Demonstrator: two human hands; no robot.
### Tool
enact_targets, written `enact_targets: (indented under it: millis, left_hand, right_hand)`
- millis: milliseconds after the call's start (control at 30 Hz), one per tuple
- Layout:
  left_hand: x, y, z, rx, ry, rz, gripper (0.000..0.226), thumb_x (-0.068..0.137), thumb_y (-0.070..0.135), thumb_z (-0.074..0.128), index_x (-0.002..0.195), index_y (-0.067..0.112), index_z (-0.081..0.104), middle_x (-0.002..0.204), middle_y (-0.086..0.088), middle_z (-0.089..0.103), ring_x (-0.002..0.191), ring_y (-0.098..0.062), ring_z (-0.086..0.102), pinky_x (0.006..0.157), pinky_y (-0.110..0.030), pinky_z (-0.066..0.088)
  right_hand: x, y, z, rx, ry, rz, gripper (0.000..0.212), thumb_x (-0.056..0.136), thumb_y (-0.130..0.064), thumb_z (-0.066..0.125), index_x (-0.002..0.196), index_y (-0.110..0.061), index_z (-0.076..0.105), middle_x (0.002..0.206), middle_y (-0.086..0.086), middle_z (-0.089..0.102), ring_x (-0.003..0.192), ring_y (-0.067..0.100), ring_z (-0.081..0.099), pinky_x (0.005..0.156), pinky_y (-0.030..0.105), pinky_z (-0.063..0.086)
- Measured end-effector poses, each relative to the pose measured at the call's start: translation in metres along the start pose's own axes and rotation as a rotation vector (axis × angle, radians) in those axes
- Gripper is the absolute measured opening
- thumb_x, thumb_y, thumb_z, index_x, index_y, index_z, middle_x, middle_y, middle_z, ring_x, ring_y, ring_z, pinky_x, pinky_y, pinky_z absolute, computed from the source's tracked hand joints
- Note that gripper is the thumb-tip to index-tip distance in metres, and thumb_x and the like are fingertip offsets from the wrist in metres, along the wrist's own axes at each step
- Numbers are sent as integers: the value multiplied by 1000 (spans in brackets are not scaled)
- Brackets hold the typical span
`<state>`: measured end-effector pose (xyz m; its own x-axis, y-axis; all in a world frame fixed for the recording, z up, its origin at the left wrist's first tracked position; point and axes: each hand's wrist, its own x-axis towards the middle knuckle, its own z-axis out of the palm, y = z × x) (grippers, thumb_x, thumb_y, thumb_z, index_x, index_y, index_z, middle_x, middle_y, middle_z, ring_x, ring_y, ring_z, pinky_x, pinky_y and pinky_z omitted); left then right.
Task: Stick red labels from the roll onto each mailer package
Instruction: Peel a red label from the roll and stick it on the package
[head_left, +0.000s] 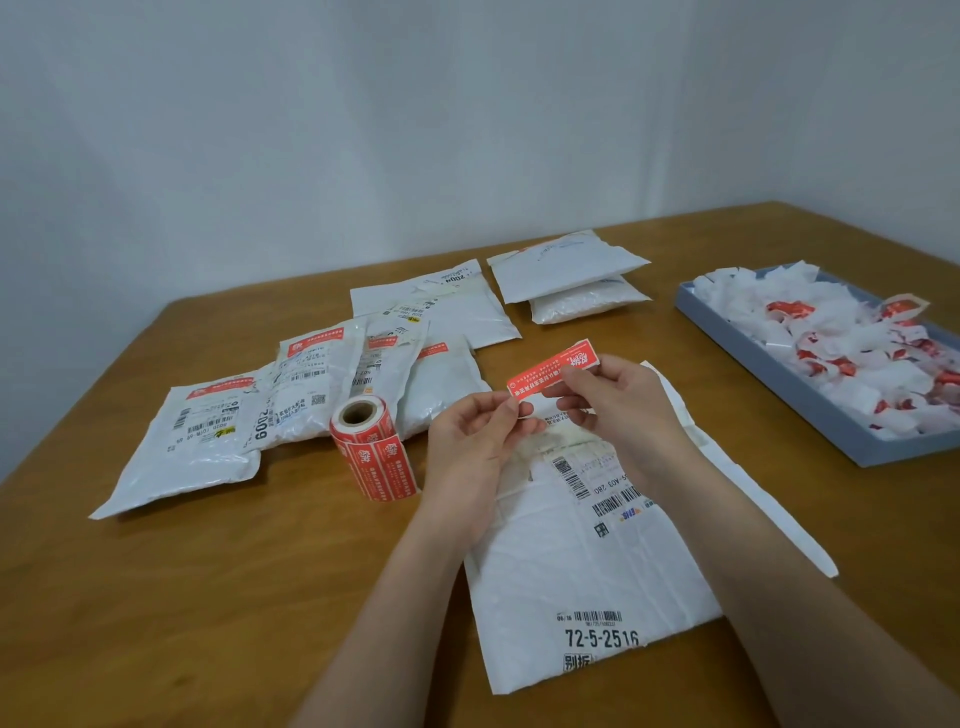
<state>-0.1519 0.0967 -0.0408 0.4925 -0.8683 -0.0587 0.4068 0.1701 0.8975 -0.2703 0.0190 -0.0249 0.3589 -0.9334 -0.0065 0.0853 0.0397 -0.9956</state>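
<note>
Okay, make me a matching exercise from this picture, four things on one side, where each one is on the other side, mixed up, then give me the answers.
Things:
1. red label
2. label roll
3. grey tray
4. mailer marked 72-5-2516

Places:
A. lying on the table under both hands
B. at the table's right side, filled with crumpled backing papers
C. pinched between the left hand and the right hand
D. standing on the table left of the hands, in front of the already labelled mailers

Pairs: 1-C, 2-D, 3-B, 4-A
</note>
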Motion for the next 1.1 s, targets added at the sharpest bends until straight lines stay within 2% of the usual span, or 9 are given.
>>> enact_targets:
  millis: [33, 167, 433, 533, 633, 700, 833, 933, 1100]
  left_hand:
    - [0, 0, -1, 0, 2, -1, 6, 90, -1, 59, 94, -3, 61, 81, -13, 69, 73, -23, 69, 86, -40, 56]
    - [-2, 2, -1, -34, 4, -1, 5, 88, -4, 60, 91, -3, 63, 78, -12, 70, 71, -21, 70, 70, -22, 58]
    - [-5, 4, -1, -78, 18, -25, 7, 86, -7, 60, 88, -3, 65, 77, -13, 70, 72, -20, 70, 65, -18, 56]
    - [-6, 5, -1, -112, 30, -35, 6, 86, -7, 60, 88, -4, 64, 75, -13, 70, 69, -20, 70, 63, -18, 56]
    - [-6, 6, -1, -126, 32, -37, 5, 86, -7, 60, 88, -5, 64, 74, -12, 69, 68, -19, 70, 63, -18, 56]
    - [-6, 5, -1, -129, 28, -30, 4, 86, -6, 60, 88, -5, 63, 73, -12, 69, 67, -19, 70, 62, -18, 56]
    - [-5, 4, -2, -109, 6, -17, 5, 88, -3, 60, 91, -6, 63, 76, -14, 70, 67, -20, 69, 64, -21, 56]
    - [-5, 3, -4, -69, -20, 9, 11, 88, -1, 61, 95, -9, 64, 83, -16, 71, 73, -20, 71, 69, -22, 57]
    - [-5, 0, -6, 33, -57, 58, 7, 87, 3, 62, 89, 0, 69, 85, -14, 72, 80, -20, 70, 75, -24, 56]
  right_hand:
    - [0, 0, 0, -7, -2, 1, 12, 94, -16, 60, 98, -9, 68, 78, -1, 74, 69, 6, 62, 68, 22, 49]
    - [-1, 1, 1, -10, -3, -2, 13, 94, -17, 59, 98, -8, 69, 78, -1, 74, 66, 4, 62, 68, 22, 49]
    - [-2, 3, 2, -10, 21, -1, 8, 93, -17, 61, 98, -14, 66, 81, -2, 74, 68, 4, 63, 68, 21, 49]
    - [0, 6, 2, -236, 188, -159, 19, 89, -22, 66, 107, -21, 58, 94, -11, 66, 78, 0, 61, 67, 13, 49]
    - [-3, 7, 1, -521, 300, -485, 16, 87, -21, 69, 98, -25, 58, 97, -11, 56, 89, 5, 54, 72, 9, 43]
    - [-3, 8, 2, -599, 269, -625, 10, 86, -19, 70, 87, -26, 63, 93, -9, 57, 92, 8, 50, 77, 7, 37]
    - [-7, 11, 8, -660, 113, -707, 6, 85, -18, 71, 83, -24, 70, 84, -14, 64, 95, 10, 50, 78, 5, 32]
    - [-9, 12, 10, -670, 31, -704, 7, 85, -21, 72, 90, -24, 75, 84, -17, 67, 97, 5, 46, 80, 3, 31]
    - [-11, 12, 10, -641, -4, -639, 8, 84, -21, 73, 91, -24, 76, 83, -20, 65, 98, 1, 45, 80, 4, 34]
